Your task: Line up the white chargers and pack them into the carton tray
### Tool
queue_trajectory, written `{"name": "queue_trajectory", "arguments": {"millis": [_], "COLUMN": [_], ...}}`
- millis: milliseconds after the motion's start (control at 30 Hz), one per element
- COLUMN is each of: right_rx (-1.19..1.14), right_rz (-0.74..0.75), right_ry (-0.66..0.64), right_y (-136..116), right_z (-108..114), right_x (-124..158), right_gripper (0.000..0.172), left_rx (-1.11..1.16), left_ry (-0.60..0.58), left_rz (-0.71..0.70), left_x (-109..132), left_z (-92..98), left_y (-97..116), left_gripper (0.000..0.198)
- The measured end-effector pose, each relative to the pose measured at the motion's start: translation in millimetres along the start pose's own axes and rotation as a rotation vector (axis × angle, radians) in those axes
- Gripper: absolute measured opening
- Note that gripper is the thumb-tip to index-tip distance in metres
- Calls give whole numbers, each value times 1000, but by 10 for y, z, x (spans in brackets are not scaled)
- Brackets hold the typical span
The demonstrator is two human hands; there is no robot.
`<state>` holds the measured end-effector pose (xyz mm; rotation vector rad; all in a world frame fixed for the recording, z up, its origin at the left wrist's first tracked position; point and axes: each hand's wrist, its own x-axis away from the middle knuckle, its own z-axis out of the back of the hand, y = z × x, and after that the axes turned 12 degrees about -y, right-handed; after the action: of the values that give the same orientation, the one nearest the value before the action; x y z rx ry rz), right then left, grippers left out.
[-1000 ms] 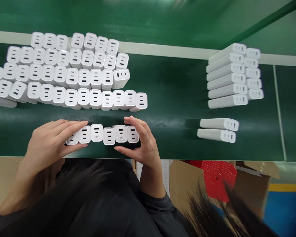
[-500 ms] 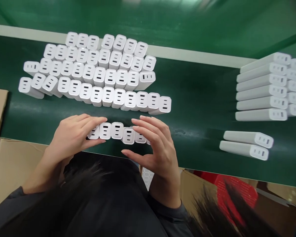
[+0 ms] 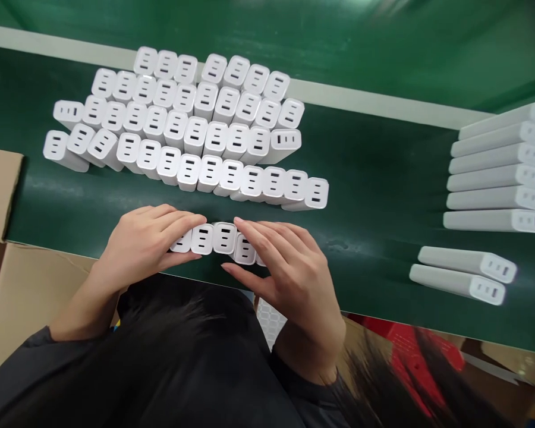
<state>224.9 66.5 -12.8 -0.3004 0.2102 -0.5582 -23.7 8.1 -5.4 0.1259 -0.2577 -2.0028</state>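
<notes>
A short row of white USB chargers [image 3: 224, 238] stands on the green table near its front edge, port ends up. My left hand [image 3: 140, 244] is closed around the row's left end, fingers behind and thumb in front. At the right end, my right hand [image 3: 294, 276] reaches over the chargers, its fingers along the back and its thumb at the front, and hides several of them. Just beyond my hands, a larger block of upright white chargers [image 3: 189, 169] stands in staggered rows; a few at its left end lean.
To the right, a stack of white chargers [image 3: 490, 220] lies on its side, with two more chargers [image 3: 459, 282] nearer the front. Cardboard boxes [image 3: 2, 190] are at the left edge. Below the table at right is a red plastic stool [image 3: 410, 351]. A pale strip [image 3: 374, 104] crosses behind.
My right hand has come down and closed over the right end of the short row. My left hand keeps its hold. The whole view has shifted slightly.
</notes>
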Motion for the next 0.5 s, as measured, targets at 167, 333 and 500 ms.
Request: {"name": "queue_trajectory", "arguments": {"millis": [167,333,500], "right_rx": [20,22,41], "right_rz": [47,36,116], "right_ry": [-26,-20,-6], "right_y": [-26,-40,-145], "right_z": [36,22,24], "right_x": [-86,-111,-139], "right_gripper": [41,36,35], "left_rx": [9,21,50], "left_ry": [-5,-15,-15], "left_rz": [7,19,33], "left_x": [10,15,16], "left_z": [-21,-28,-34], "left_y": [-10,-4,6], "left_gripper": [41,40,39]}}
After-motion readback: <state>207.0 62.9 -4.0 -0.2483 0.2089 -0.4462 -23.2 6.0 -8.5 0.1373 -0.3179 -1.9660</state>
